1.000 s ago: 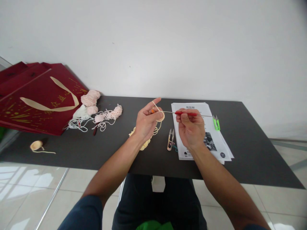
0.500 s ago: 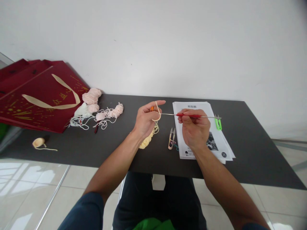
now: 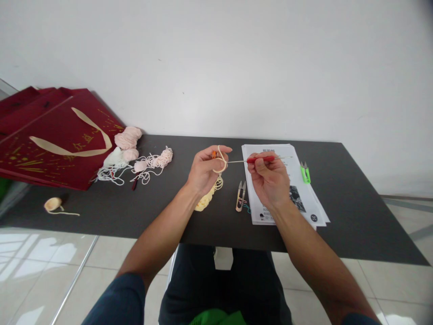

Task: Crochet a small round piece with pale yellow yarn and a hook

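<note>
Nearer the left hand [image 3: 203,174] than 0.5 seconds earlier, a red-handled crochet hook [image 3: 260,160] sat in the right hand [image 3: 269,180], its rear end no longer over the green-handled snips [image 3: 305,173] but above printed sheets [image 3: 306,217] on a dark, flat table [image 3: 341,198]. The right hand's fingers were closed on the grip; the left's pinched a pale yarn loop [image 3: 224,159] under the thumb, index finger outstretched beneath a strand. Whether the hook's tip passed through the loop could not be told. By its look, the hook was light, stiff and smooth, best held at the thick grip, leaving its thin metal shaft free. The yarn seemed soft, limp and prone to slip, best pinched where strands crossed. Below lay a plump, pale yellow skein [image 3: 204,201]; pointed metal snips [image 3: 240,198] rested beside the sheets.
</note>
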`<state>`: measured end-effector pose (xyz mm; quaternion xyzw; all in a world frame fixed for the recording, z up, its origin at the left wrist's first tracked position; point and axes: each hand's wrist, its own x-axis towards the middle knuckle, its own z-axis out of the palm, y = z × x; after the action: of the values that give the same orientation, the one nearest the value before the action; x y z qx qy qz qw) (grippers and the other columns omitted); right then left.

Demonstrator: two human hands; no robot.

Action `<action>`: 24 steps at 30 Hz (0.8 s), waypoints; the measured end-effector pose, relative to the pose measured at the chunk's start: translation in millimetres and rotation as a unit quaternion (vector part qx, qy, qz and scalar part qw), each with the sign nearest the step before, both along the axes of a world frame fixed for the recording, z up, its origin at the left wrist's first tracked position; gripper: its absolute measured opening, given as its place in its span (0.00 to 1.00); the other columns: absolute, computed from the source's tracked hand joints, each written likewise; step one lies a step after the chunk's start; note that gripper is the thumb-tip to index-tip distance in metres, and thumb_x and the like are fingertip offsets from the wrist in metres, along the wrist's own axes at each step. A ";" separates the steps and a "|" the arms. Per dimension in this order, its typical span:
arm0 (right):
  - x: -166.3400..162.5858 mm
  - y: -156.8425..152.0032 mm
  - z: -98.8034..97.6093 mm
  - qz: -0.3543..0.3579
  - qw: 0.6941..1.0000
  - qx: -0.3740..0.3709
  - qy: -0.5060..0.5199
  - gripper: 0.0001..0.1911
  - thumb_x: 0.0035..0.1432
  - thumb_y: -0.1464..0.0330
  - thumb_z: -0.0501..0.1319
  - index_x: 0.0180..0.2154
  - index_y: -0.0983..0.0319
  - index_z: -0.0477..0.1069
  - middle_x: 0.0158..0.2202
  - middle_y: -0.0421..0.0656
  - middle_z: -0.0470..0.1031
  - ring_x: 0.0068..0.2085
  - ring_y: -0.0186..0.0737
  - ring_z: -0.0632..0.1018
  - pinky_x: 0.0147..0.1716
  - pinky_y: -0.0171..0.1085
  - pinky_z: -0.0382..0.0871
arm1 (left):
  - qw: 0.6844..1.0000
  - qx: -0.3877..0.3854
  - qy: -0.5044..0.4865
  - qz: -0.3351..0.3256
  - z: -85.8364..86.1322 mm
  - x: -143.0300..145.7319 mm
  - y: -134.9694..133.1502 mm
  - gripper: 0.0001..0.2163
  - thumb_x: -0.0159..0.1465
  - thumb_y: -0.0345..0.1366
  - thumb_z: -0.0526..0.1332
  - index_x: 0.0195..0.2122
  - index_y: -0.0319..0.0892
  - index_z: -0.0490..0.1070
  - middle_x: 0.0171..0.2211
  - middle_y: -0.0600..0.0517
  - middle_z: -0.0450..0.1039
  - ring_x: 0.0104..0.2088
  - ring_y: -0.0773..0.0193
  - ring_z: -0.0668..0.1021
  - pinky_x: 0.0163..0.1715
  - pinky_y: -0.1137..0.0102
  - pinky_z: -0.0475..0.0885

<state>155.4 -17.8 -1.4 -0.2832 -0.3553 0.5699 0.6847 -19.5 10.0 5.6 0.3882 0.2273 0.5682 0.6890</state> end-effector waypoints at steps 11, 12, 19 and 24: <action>-1.2 -1.6 1.1 -0.010 1.000 0.006 -0.005 0.10 0.52 0.66 0.78 0.33 0.55 0.78 0.35 0.36 0.82 0.31 0.28 0.76 0.31 0.29 0.75 | 1.000 0.017 0.009 0.017 0.5 1.1 -2.3 0.13 0.50 0.28 0.71 0.38 0.43 0.85 0.23 0.55 0.69 0.23 0.72 0.65 0.26 0.72 0.58; -1.2 -1.8 1.1 -0.010 1.000 0.006 -0.005 0.10 0.53 0.66 0.78 0.33 0.55 0.78 0.35 0.36 0.82 0.31 0.28 0.77 0.31 0.29 0.75 | 1.000 0.018 0.012 0.020 0.5 1.1 -2.5 0.13 0.50 0.28 0.71 0.38 0.43 0.85 0.23 0.55 0.69 0.23 0.72 0.65 0.26 0.72 0.58; -0.8 -1.5 -0.1 -0.012 1.000 0.001 -0.002 0.09 0.54 0.67 0.77 0.34 0.56 0.79 0.35 0.36 0.82 0.33 0.28 0.78 0.32 0.27 0.76 | 0.998 0.043 0.023 0.039 0.4 2.2 -4.1 0.13 0.52 0.30 0.75 0.39 0.44 0.85 0.25 0.55 0.72 0.24 0.73 0.67 0.26 0.73 0.60; -1.4 -1.3 1.5 -0.006 0.999 -0.040 -0.002 0.09 0.55 0.64 0.77 0.34 0.57 0.79 0.35 0.37 0.83 0.32 0.27 0.79 0.32 0.25 0.77 | 0.991 0.077 0.060 0.087 1.1 3.3 -4.6 0.15 0.51 0.35 0.79 0.41 0.45 0.85 0.29 0.53 0.76 0.27 0.71 0.72 0.28 0.73 0.66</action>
<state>154.0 -19.0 0.1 -0.3137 -0.3317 0.5789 0.6756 -16.2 5.4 6.7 0.4523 0.2564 0.6174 0.5904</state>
